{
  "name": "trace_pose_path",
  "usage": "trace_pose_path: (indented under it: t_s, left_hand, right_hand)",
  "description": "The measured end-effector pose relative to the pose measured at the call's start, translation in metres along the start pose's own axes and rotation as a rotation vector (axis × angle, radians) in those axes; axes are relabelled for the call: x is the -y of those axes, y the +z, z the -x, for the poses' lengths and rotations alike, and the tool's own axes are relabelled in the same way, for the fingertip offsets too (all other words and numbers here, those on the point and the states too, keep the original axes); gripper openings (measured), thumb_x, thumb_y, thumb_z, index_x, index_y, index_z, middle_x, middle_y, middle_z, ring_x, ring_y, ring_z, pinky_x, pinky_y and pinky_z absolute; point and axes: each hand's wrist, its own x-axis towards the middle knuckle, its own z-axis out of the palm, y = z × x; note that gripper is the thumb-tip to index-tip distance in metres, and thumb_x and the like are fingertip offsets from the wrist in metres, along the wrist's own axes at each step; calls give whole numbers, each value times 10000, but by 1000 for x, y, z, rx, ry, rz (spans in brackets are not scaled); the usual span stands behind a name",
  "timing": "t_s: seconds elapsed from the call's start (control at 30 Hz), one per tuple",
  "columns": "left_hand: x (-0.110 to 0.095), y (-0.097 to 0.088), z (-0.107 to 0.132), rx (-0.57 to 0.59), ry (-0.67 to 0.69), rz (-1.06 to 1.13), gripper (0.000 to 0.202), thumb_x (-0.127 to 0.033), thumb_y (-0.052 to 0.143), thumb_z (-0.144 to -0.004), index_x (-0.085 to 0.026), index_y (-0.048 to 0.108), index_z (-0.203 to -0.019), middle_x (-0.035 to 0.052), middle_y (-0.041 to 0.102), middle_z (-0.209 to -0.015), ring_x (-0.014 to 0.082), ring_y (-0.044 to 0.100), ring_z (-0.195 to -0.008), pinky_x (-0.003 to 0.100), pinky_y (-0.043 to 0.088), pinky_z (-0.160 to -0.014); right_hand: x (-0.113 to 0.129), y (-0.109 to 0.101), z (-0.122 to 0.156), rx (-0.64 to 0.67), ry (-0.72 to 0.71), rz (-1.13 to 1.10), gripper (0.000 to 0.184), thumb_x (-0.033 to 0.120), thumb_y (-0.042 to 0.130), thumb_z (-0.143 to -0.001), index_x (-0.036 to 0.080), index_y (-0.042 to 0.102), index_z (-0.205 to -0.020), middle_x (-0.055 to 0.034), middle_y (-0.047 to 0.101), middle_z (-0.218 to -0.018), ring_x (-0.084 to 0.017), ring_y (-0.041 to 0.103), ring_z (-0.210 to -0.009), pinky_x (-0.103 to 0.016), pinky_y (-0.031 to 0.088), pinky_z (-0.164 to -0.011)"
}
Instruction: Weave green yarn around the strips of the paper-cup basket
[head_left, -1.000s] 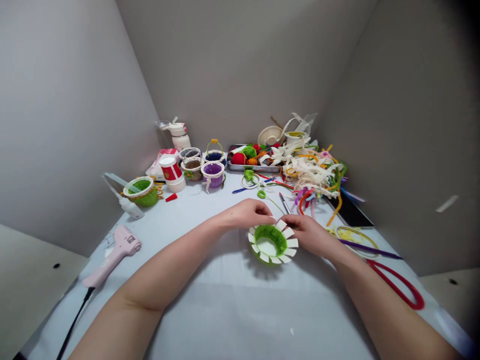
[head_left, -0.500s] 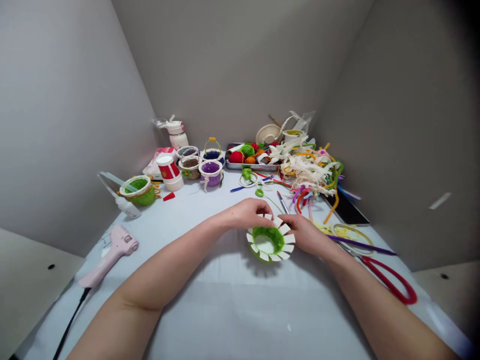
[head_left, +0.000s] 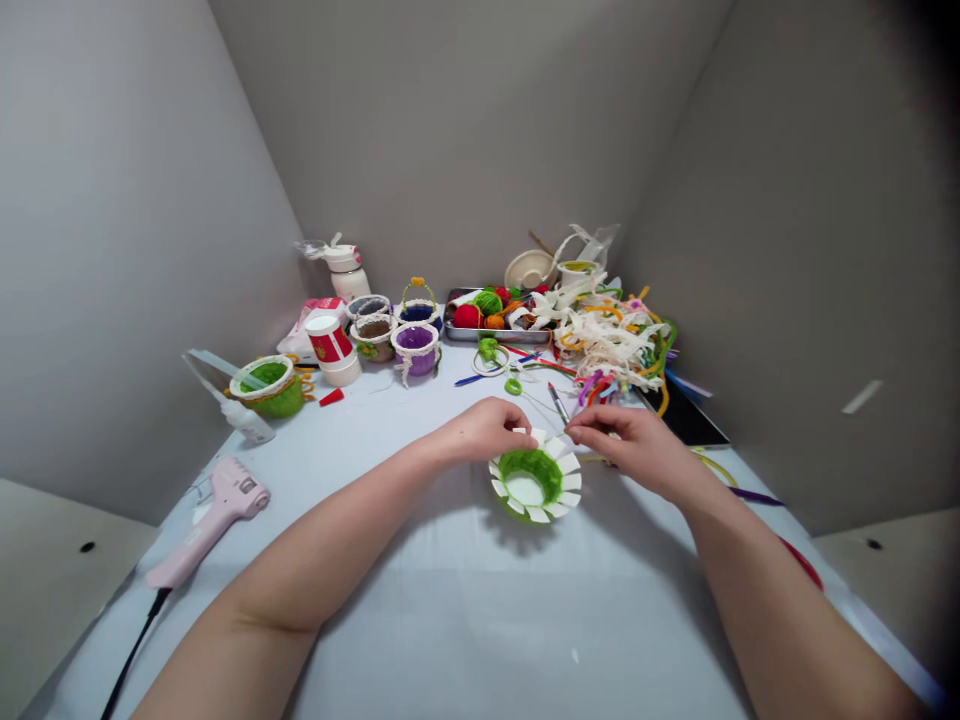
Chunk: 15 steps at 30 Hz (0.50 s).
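A paper cup (head_left: pixel 535 483) cut into white splayed strips, part woven with green yarn, sits on the white table (head_left: pixel 420 600) in front of me. My left hand (head_left: pixel 487 430) rests on its far left rim, fingers curled and pinching a strip. My right hand (head_left: pixel 630 445) is raised just right of the cup, thumb and forefinger pinched on the thin green yarn strand (head_left: pixel 536 400) that runs back toward a small green coil (head_left: pixel 513 386).
A pink glue gun (head_left: pixel 214 505) lies at the left with a glue bottle (head_left: pixel 244 418). Finished yarn baskets (head_left: pixel 270 385) (head_left: pixel 415 347) and a red cup (head_left: pixel 330 348) stand behind. A metal tray of yarn balls (head_left: pixel 487 312), a pile of pipe cleaners (head_left: pixel 615 350), a pen (head_left: pixel 556 402) and red scissors (head_left: pixel 799 560) lie right.
My right hand has lifted off the cup's right rim and moved up and right, drawing the yarn. The left hand stays on the rim. The view has shifted slightly.
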Motion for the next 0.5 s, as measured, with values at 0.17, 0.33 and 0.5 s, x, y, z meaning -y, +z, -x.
trace_pose_path:
  t_s: [0.17,0.33,0.5]
  left_hand:
    - [-1,1,1,-1,7,-2,279,-400,626,-691,-137,659,-776,-9,599,-690,112,509,-636,216,385,-570]
    - [1,2,0,-15,24,-29,267,-385,610,-696,-132,655,-768,-7,601,-696,117,512,-657,217,381,-577]
    - [-2,4,1,-15,23,-53,242,-350,590,-696,-139,656,-795,1,627,-735,126,530,-685,215,390,-586]
  right_hand:
    - [19,6,8,-81,-182,135,239,357,525,-873,188,682,-812,-52,663,-798,-170,563,-724,-268,396,-637]
    - [37,12,19,66,-385,461,174,231,550,-877,213,695,-783,-31,595,-770,-159,540,-759,-324,321,-770]
    - [50,18,16,196,-348,637,228,147,581,-836,190,673,-631,-22,541,-720,-151,508,-743,-328,277,-764]
